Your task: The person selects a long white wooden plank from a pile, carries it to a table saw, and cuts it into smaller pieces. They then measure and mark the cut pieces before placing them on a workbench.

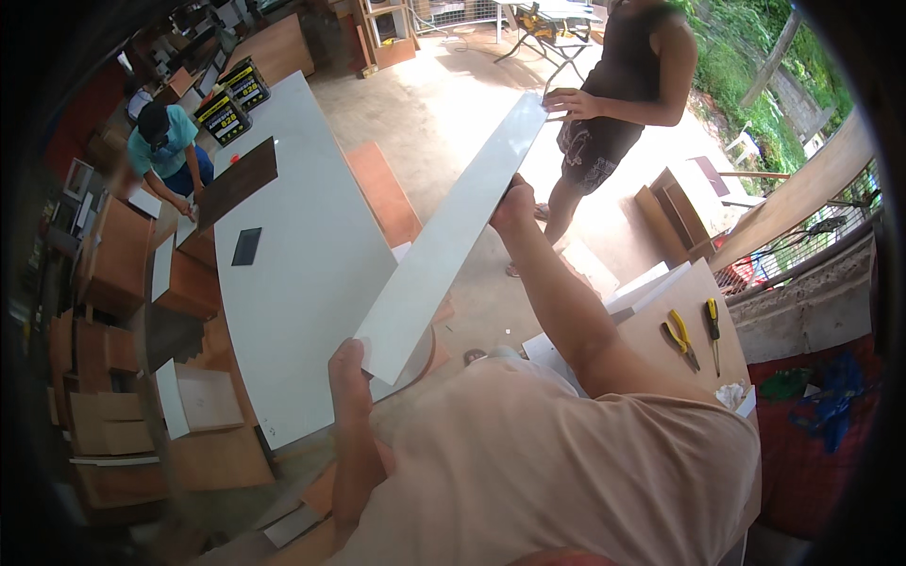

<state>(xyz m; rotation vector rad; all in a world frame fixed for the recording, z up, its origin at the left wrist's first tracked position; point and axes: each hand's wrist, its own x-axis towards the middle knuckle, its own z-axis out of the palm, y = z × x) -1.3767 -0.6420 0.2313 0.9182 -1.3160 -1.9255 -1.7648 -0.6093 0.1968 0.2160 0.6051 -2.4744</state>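
Note:
A long, narrow white board point(458, 226) slants across the middle of the view, its near end by my body and its far end up to the right. My left hand point(350, 373) grips the near end, thumb on top and the fingers hidden beneath. Farther along, my right hand point(512, 203) is closed on the board's right edge. Another person point(632, 85) in dark clothes stands at the far end, with a hand point(571, 104) on the board there. Under the board's left side lies the large white tabletop point(311, 321).
On the tabletop are a dark tablet-like rectangle point(246, 247), a dark brown panel point(236, 184) and two black-and-yellow cans point(223, 117). A second person point(168, 151) bends at its far left. Pliers point(679, 340) and a screwdriver point(713, 335) lie on a wooden surface point(661, 307) at my right.

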